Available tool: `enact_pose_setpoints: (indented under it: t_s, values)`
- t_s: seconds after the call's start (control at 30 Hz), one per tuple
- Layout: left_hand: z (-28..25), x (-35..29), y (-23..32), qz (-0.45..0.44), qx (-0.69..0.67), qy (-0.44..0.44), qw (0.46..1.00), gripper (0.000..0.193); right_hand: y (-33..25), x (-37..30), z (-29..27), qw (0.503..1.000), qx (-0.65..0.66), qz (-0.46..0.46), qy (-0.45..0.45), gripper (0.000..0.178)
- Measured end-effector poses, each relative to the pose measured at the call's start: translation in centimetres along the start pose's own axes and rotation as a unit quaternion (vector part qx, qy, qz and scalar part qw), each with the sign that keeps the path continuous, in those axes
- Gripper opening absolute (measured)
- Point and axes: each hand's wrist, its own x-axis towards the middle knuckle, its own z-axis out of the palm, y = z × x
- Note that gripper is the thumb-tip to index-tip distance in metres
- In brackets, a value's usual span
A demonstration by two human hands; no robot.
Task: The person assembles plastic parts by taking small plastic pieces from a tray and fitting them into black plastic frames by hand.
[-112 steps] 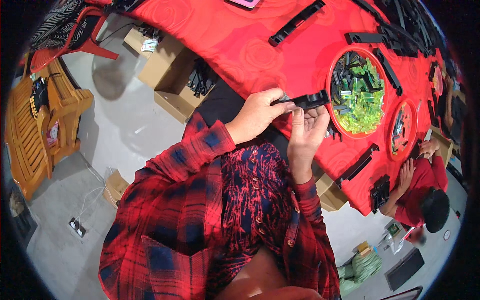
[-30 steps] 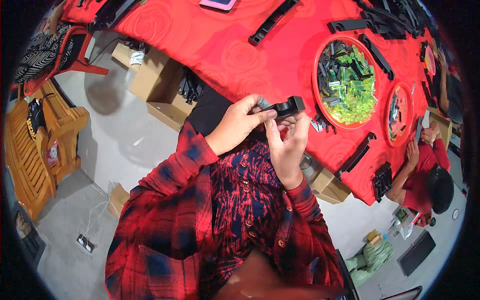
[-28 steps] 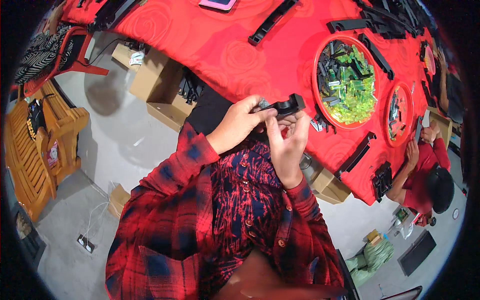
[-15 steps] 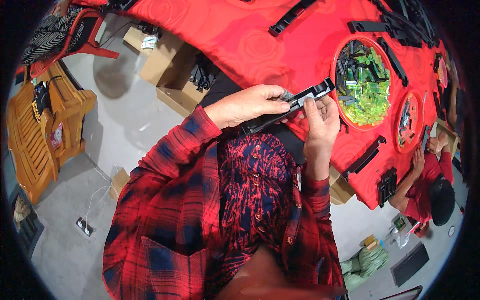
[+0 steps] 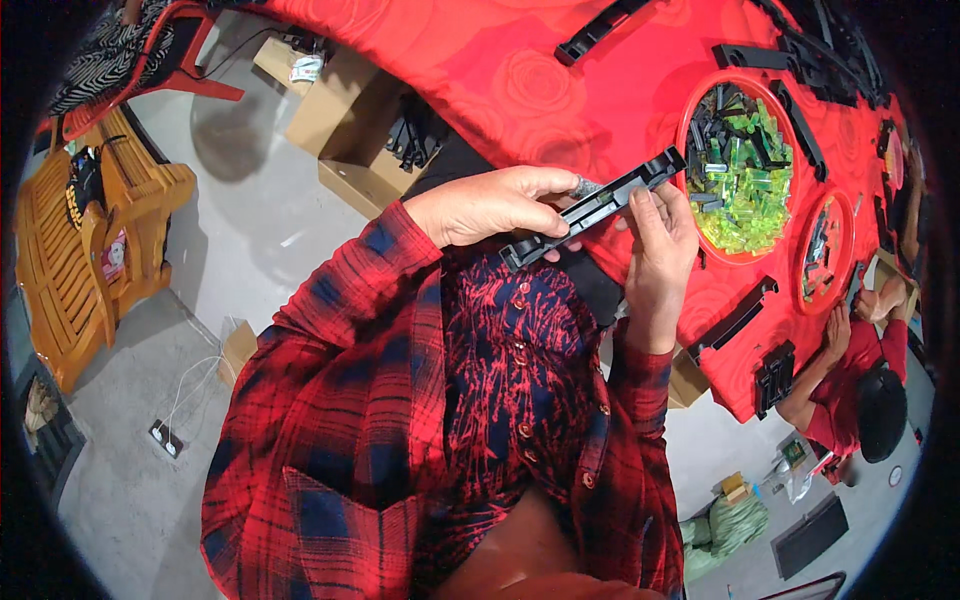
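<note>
Between my two hands I hold a long black plastic holder (image 5: 597,207), tilted with its right end higher, over the near edge of the red-covered table (image 5: 530,110). My left hand (image 5: 495,207) grips its left half, thumb on top and fingers beneath. A grey bit shows by the left index fingertip; what it is I cannot make out. Around the right half, my right hand (image 5: 662,240) pinches with the thumb on the near side, its other fingers partly hidden. Just beyond that hand stands a round red basket (image 5: 686,215) of yellow-green and black small plastic parts.
A smaller red basket (image 5: 850,225) sits farther right. Several black plastic strips (image 5: 738,318) lie about the table. At the right edge another person (image 5: 850,350) works. Left of the table are an open cardboard box (image 5: 340,120) and a wooden chair (image 5: 60,270).
The black holder has shifted slightly right with both hands, and more of its channel now shows. My left thumb has slid toward its lower-left end. The whole view has shifted a little.
</note>
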Motion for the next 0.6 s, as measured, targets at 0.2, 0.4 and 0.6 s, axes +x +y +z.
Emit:
enact_pose_setpoints:
  t_s: [0.2, 0.4, 0.6]
  values:
    - [0.0, 0.3, -0.9, -0.042, 0.08, 0.065, 0.994, 0.046, 1.1, 0.3, -0.7, 1.0, -0.021, 0.021, -0.007, 0.032]
    - [0.7, 0.5, -1.4, 0.018, 0.179, 0.13, 0.975, 0.044, 0.3, -1.1, 1.7, 0.901, -0.317, -0.23, 0.189, 0.031]
    - [0.3, 1.3, -2.9, 0.06, 0.323, 0.184, 0.927, 0.041, 0.1, -1.4, 2.4, 0.774, -0.536, -0.336, 0.017, 0.019]
